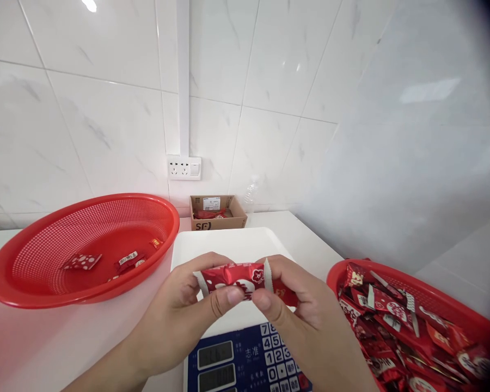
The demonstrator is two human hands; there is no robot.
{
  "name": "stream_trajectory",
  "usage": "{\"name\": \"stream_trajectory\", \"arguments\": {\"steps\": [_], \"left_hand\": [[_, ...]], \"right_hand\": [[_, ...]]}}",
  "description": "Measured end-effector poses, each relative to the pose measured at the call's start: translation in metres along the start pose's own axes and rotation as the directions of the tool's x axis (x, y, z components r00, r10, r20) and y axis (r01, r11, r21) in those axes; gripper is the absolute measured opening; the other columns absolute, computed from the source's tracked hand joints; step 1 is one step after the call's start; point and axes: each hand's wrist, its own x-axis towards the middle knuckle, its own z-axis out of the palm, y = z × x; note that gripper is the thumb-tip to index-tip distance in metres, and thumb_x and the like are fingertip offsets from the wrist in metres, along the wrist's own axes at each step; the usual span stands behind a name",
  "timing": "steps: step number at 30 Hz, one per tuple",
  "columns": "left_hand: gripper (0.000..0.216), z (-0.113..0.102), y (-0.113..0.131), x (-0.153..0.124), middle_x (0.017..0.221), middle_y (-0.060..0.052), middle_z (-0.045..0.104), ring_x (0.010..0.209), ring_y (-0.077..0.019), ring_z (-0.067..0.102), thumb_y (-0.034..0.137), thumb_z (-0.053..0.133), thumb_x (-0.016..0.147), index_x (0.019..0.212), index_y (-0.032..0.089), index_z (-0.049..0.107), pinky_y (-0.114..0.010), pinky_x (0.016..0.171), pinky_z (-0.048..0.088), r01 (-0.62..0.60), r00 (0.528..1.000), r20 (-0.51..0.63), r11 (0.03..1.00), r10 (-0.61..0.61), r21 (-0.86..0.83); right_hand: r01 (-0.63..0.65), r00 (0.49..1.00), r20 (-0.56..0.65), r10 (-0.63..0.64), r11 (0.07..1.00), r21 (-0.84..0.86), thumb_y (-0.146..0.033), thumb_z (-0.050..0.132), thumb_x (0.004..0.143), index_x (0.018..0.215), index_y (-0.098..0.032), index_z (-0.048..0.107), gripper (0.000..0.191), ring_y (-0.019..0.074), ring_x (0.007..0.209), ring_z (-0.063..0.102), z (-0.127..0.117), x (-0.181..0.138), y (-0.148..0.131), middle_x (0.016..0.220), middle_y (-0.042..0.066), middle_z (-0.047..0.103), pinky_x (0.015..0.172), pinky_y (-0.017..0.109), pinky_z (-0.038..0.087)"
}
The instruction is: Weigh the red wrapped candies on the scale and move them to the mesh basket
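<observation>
A red snack packet (249,272) with pale crimped ends and a flower print is pinched between both hands above the scale. My left hand (191,310) is closed on its left half, thumb on the front. On the right half, my right hand (294,305) is closed in the same way. Another red piece with gold marks (285,297) shows behind the right fingers; whether that hand holds it I cannot tell. Under the hands is a digital scale (224,384) with a white pan (228,242) and a blue keypad panel, partly covered by my right forearm.
A red mesh basket (81,212) on the left contains a few packets. On the right, another red basket (416,277) is heaped with red packets. A small cardboard box (218,222) stands by the tiled wall, below a socket (184,167).
</observation>
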Motion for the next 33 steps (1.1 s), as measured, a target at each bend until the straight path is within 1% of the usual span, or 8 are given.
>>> {"name": "stream_trajectory", "arguments": {"steps": [6, 10, 14, 20, 24, 27, 30, 33], "left_hand": [[0.009, 0.001, 0.005, -0.007, 0.076, 0.002, 0.064, 0.07, -0.0137, 0.056, 0.032, 0.065, 0.089, 0.086, 0.025, 0.07, -0.024, 0.063, 0.043, -0.114, 0.991, -0.036, 0.966, 0.126, 0.231], [0.006, 0.001, 0.004, -0.007, 0.077, 0.002, 0.065, 0.069, -0.0131, 0.057, 0.024, 0.065, 0.089, 0.087, 0.027, 0.07, -0.022, 0.061, 0.043, -0.164, 0.983, -0.034, 0.944, 0.181, 0.287], [0.006, 0.002, 0.005, -0.006, 0.074, 0.002, 0.063, 0.066, -0.0131, 0.055, 0.025, 0.065, 0.088, 0.084, 0.025, 0.069, -0.022, 0.059, 0.042, -0.169, 0.981, -0.037, 0.937, 0.189, 0.306], [0.023, 0.005, 0.003, -0.007, 0.078, 0.0, 0.063, 0.069, -0.0147, 0.053, 0.045, 0.065, 0.087, 0.084, 0.023, 0.065, -0.023, 0.06, 0.042, -0.001, 1.0, 0.001, 0.986, 0.0, 0.167], [0.031, 0.004, 0.0, -0.006, 0.087, -0.002, 0.066, 0.08, -0.0179, 0.056, 0.054, 0.06, 0.088, 0.093, 0.023, 0.064, -0.027, 0.071, 0.046, -0.019, 1.0, 0.019, 0.997, 0.018, 0.076], [0.034, 0.003, 0.0, -0.005, 0.085, -0.002, 0.067, 0.079, -0.0179, 0.057, 0.053, 0.053, 0.093, 0.087, 0.022, 0.065, -0.026, 0.072, 0.046, -0.008, 1.0, 0.013, 0.996, 0.007, 0.089], [0.032, 0.003, 0.001, -0.005, 0.078, 0.0, 0.065, 0.073, -0.0153, 0.054, 0.049, 0.052, 0.095, 0.086, 0.023, 0.068, -0.023, 0.067, 0.045, -0.007, 1.0, -0.011, 0.996, 0.008, 0.093], [0.029, 0.004, 0.002, -0.005, 0.075, 0.001, 0.063, 0.071, -0.0142, 0.053, 0.047, 0.053, 0.095, 0.086, 0.024, 0.069, -0.021, 0.066, 0.045, -0.026, 0.999, -0.038, 0.995, 0.03, 0.092]], "right_hand": [[0.025, 0.999, -0.036, -0.023, 0.997, 0.066, -0.045, 0.068, 0.085, 0.086, -0.025, 0.067, 0.02, 0.0155, 0.075, 0.058, 0.002, -0.001, 0.001, 0.084, 0.0, 0.065, 0.059, 0.023, 0.046], [0.135, 0.99, -0.039, -0.132, 0.988, 0.071, -0.036, 0.069, 0.086, 0.091, -0.028, 0.069, 0.009, 0.0138, 0.074, 0.059, 0.001, -0.001, 0.002, 0.086, -0.002, 0.067, 0.061, 0.021, 0.047], [0.183, 0.983, -0.036, -0.182, 0.982, 0.048, -0.036, 0.067, 0.089, 0.091, -0.027, 0.068, 0.01, 0.0145, 0.075, 0.059, 0.0, 0.0, 0.004, 0.087, -0.001, 0.067, 0.062, 0.022, 0.047], [0.061, 0.996, -0.07, -0.061, 0.998, -0.006, -0.044, 0.058, 0.092, 0.072, -0.021, 0.058, 0.03, 0.0134, 0.058, 0.051, 0.002, -0.001, 0.001, 0.066, -0.002, 0.057, 0.052, 0.024, 0.04], [-0.018, 0.984, -0.176, 0.03, 0.997, 0.074, -0.046, 0.057, 0.091, 0.069, -0.022, 0.059, 0.032, 0.0143, 0.056, 0.051, 0.002, -0.002, -0.003, 0.06, -0.002, 0.056, 0.053, 0.025, 0.041], [-0.051, 0.973, -0.217, 0.08, 0.989, 0.135, -0.049, 0.061, 0.087, 0.067, -0.022, 0.061, 0.033, 0.0145, 0.053, 0.05, 0.003, -0.002, -0.005, 0.055, -0.002, 0.053, 0.051, 0.025, 0.042], [-0.078, 0.97, -0.211, 0.124, 0.973, 0.216, -0.048, 0.063, 0.086, 0.072, -0.022, 0.068, 0.029, 0.0152, 0.057, 0.055, 0.004, -0.001, -0.006, 0.059, -0.001, 0.06, 0.053, 0.025, 0.046], [-0.123, 0.972, -0.153, 0.175, 0.946, 0.3, -0.047, 0.069, 0.081, 0.079, -0.022, 0.073, 0.025, 0.0172, 0.064, 0.061, 0.004, 0.0, -0.006, 0.068, 0.001, 0.069, 0.058, 0.025, 0.05]]}}
